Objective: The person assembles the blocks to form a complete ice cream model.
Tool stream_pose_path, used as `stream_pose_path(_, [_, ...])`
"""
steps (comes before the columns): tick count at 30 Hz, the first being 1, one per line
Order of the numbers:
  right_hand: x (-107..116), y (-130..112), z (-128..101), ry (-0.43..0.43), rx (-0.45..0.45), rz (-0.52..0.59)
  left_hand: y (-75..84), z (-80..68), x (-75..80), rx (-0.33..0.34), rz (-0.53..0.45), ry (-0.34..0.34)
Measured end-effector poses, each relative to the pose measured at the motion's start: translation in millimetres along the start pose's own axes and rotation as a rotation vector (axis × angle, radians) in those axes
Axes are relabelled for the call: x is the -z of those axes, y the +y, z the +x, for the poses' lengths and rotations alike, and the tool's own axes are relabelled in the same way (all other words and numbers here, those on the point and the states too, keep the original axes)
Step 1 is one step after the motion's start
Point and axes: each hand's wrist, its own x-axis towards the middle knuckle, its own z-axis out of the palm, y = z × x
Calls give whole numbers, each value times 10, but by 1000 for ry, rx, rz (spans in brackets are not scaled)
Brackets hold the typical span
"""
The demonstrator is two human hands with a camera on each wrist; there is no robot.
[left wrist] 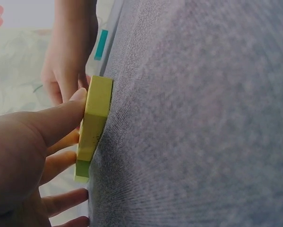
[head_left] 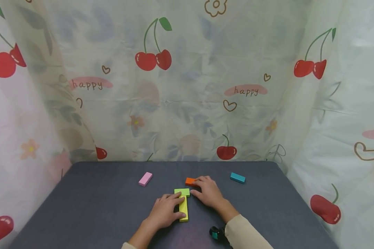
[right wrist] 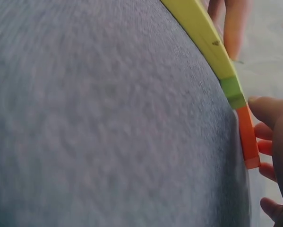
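A cherry-printed curtain (head_left: 187,86) runs out of frame above and at both sides. The dark grey tabletop (head_left: 96,214) loses its near edge. The left hand (head_left: 163,211), fingers extended, rests on the yellow block (head_left: 184,208) and hides part of it. The right hand (head_left: 210,193) touches the orange block (head_left: 189,181) and covers its right end; whether it pinches it, I cannot tell. A black-and-teal object (head_left: 215,233), partly hidden by the right sleeve (head_left: 246,231), is unidentifiable. The lime-green block (head_left: 184,192) adjoins yellow's far end, partly finger-covered. Blue (head_left: 238,177) and pink blocks (head_left: 145,179) lie apart, fully visible.
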Motion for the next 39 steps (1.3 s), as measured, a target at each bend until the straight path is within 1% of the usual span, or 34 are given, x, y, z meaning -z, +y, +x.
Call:
stream_pose_path(8, [-37,-73,38,-1,33,15,-25,8,-19,-5,-2,4])
stream_pose_path(15, [-48,-141,63,-11,38,23,-21,-4,-12,-18,3,20])
stream_pose_path(22, [-67,-199,70,-18,89,57,-7,-22,-3,-23,-5,21])
stream_pose_path(29, [-108,-220,74,-12,115,75,-7,-31,-7,-31,-13,36])
stream_pose_path(39, [-105,-233,73,-13,139,72,-23,-23,-1,-31,-20,25])
